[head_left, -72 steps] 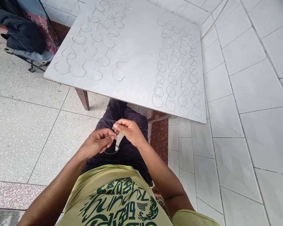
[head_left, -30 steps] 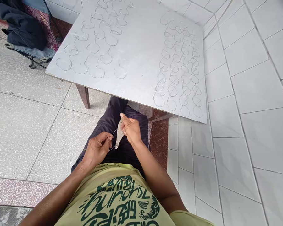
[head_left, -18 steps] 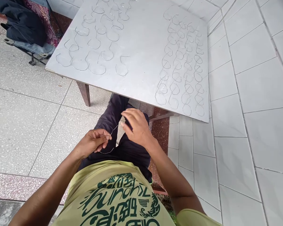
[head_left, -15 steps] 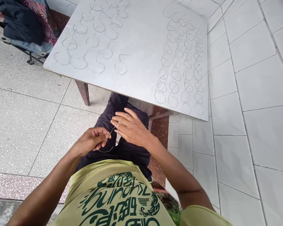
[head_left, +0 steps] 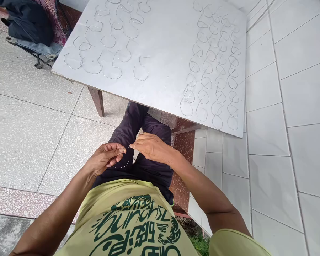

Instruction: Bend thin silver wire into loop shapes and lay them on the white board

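Silvery thin wire [head_left: 127, 147], centre of the frame just left of the middle, spans the short gap between the two hands; a curved section of it hangs below the left hand, over the dark trousers [head_left: 124, 131]. Head view, only one. Left hand [head_left: 108, 154]: thumb and forefinger pinching the wire, other fingers curled. Right hand [head_left: 152, 147]: back up, fingers close together and pointing left, thumb tip at the wire's right part; can't tell whether it grips, inner side hidden. White table [head_left: 165, 64] fills the upper middle. On it, S-shaped wires [head_left: 113, 46] lie loosely spread at upper left; a second batch, looped wires [head_left: 207, 67], sits in tight columns at upper right. Wooden table leg [head_left: 97, 101] left of the knees. Folding chair [head_left: 46, 49] with dark cloth [head_left: 29, 25], upper left corner. White tiled wall [head_left: 304, 89] along the right side. Yellow-green shirt [head_left: 101, 199], dark print, bottom centre.
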The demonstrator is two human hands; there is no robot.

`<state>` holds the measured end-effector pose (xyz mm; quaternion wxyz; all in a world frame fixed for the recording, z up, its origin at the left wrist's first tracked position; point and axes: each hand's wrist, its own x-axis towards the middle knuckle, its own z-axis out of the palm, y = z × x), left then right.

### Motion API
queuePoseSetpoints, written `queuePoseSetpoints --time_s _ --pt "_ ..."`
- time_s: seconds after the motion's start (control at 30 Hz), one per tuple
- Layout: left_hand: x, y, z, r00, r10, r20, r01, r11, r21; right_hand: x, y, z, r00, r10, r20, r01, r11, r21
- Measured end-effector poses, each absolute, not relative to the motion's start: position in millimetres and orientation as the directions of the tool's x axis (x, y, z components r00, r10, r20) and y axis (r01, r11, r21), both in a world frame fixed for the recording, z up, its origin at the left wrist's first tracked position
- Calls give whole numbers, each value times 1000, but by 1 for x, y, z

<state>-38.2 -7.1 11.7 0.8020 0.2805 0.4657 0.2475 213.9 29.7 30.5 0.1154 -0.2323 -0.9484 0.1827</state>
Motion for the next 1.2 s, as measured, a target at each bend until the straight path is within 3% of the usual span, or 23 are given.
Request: queuePoseSetpoints --time_s 0.17,0.5,0.83,1.2 --pt "-30 -9 13 430 692 -580 -120 680 723 220 28 31 -849 513 122 400 777 -486" --pt "-25 -11 9 310 768 -561 -58 604 795 223 21 24 -785 618 45 512 688 -515" --pt "-18 -16 5 264 816 -514 -127 558 820 228 22 17 -771 637 0 431 522 -736" --pt "-2 -30 5 177 864 -471 -151 497 855 233 27 26 -757 644 -110 438 376 -816"
